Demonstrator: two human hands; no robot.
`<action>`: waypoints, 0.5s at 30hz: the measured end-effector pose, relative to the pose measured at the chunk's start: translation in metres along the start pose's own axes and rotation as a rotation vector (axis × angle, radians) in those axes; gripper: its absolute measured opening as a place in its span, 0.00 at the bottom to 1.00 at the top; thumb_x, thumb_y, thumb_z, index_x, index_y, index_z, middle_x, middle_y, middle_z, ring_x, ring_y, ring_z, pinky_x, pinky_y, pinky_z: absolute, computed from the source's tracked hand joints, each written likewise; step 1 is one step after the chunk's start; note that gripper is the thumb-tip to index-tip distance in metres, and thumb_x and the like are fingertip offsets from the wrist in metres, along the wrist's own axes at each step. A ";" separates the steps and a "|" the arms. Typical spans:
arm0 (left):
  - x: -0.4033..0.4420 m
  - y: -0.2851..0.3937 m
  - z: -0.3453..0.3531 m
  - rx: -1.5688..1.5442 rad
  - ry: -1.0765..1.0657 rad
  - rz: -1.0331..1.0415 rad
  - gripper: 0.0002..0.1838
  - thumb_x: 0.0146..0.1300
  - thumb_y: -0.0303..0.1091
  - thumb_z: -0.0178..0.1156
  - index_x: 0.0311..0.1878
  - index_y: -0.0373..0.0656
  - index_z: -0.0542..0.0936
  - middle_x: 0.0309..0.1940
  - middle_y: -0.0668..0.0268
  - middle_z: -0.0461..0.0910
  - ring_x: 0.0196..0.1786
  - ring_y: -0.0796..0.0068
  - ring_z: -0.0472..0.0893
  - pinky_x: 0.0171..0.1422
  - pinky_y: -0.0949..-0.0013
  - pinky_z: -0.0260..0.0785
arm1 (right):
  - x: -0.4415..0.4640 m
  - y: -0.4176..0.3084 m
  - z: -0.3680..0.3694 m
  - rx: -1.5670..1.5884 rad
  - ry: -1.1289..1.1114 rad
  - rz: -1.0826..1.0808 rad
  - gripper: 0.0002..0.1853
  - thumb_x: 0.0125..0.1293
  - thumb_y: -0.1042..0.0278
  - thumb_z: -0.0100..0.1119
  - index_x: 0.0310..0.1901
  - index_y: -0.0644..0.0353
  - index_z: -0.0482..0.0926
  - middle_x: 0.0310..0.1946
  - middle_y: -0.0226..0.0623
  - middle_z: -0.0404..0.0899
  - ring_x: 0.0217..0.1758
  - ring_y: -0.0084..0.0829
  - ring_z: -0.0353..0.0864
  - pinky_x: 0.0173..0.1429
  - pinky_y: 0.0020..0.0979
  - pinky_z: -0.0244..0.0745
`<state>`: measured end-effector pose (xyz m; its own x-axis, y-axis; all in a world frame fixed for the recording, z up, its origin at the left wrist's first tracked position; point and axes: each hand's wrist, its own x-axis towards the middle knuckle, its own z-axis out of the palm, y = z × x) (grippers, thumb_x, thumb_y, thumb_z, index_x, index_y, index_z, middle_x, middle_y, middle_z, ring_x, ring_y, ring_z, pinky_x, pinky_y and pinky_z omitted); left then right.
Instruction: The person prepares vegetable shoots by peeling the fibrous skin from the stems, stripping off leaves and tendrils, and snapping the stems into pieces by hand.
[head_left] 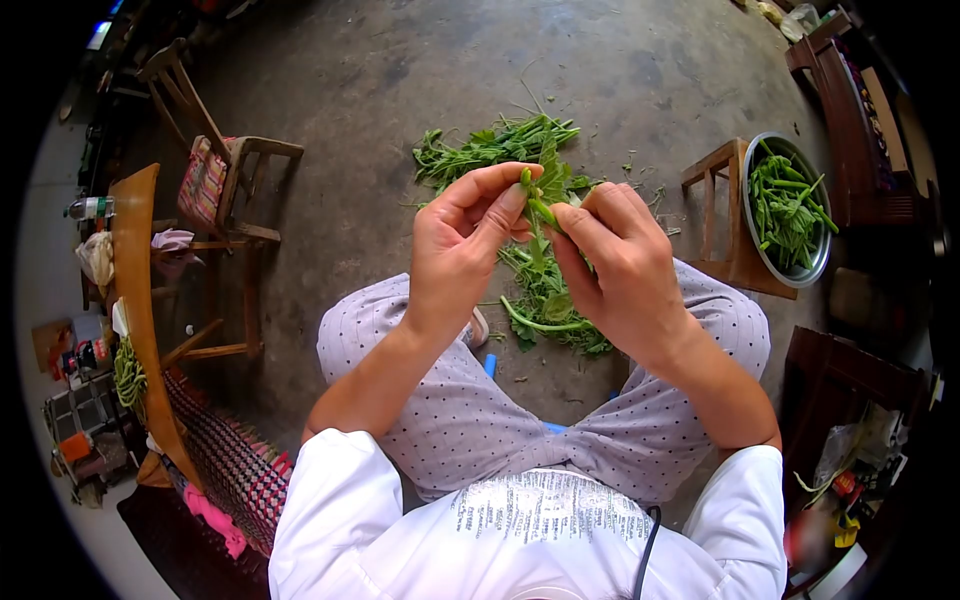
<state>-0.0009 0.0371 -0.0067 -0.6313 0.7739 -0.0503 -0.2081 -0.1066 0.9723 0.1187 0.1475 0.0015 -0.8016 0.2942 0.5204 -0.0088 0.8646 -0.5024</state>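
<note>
Head view: the left hand (458, 232) and right hand (628, 262) grip a green stem (542, 212) between thumbs and fingers, above leafy greens (490, 152) on the grey floor (350, 90). A metal bowl (819, 262) holding greens stands at right.

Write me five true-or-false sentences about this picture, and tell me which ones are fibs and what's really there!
1. The left hand and the right hand are up close together, with a green piece of plant between their fingers. True.
2. The metal bowl has nothing in it. False: the metal bowl holds a heap of greens.
3. The cushion on the chair is plain white. False: the cushion on the wooden chair is colourful and patterned.
4. Leafy plants lie on the floor in front of the person. True.
5. The person's trousers have dark dots. True.
</note>
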 end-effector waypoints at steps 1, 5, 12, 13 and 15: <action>0.000 0.001 0.000 -0.003 0.000 0.002 0.12 0.67 0.31 0.55 0.51 0.37 0.77 0.41 0.67 0.80 0.39 0.85 0.78 0.41 0.80 0.71 | 0.000 0.000 0.000 0.000 0.000 -0.001 0.07 0.52 0.78 0.60 0.34 0.66 0.76 0.28 0.39 0.68 0.33 0.38 0.70 0.38 0.35 0.69; 0.003 0.004 -0.005 -0.054 0.031 -0.029 0.10 0.66 0.30 0.56 0.48 0.38 0.77 0.39 0.68 0.80 0.39 0.84 0.78 0.41 0.79 0.71 | -0.001 -0.002 -0.001 0.012 -0.031 0.013 0.05 0.52 0.78 0.60 0.32 0.65 0.75 0.27 0.39 0.67 0.33 0.38 0.70 0.38 0.34 0.69; 0.010 0.005 -0.022 -0.248 0.066 -0.075 0.14 0.68 0.29 0.52 0.55 0.38 0.72 0.43 0.66 0.77 0.46 0.80 0.76 0.51 0.76 0.69 | -0.007 -0.001 0.003 0.095 -0.144 0.009 0.05 0.52 0.77 0.61 0.31 0.64 0.75 0.27 0.37 0.67 0.33 0.37 0.70 0.38 0.34 0.69; 0.012 0.005 -0.027 -0.355 0.071 -0.093 0.14 0.68 0.29 0.52 0.55 0.38 0.71 0.43 0.66 0.76 0.47 0.78 0.76 0.53 0.74 0.69 | -0.008 -0.001 0.003 0.098 -0.145 0.006 0.05 0.52 0.77 0.61 0.31 0.64 0.75 0.27 0.37 0.67 0.33 0.37 0.70 0.38 0.34 0.69; 0.017 0.007 -0.039 -0.451 0.039 -0.095 0.15 0.68 0.29 0.52 0.56 0.38 0.71 0.43 0.66 0.76 0.47 0.78 0.75 0.54 0.72 0.69 | -0.011 -0.003 0.005 0.131 -0.227 0.010 0.05 0.52 0.77 0.62 0.30 0.63 0.76 0.27 0.37 0.68 0.33 0.36 0.70 0.38 0.34 0.69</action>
<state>-0.0421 0.0249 -0.0095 -0.6196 0.7700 -0.1519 -0.5655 -0.3038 0.7668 0.1244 0.1398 -0.0062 -0.9156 0.1905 0.3542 -0.0660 0.7976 -0.5996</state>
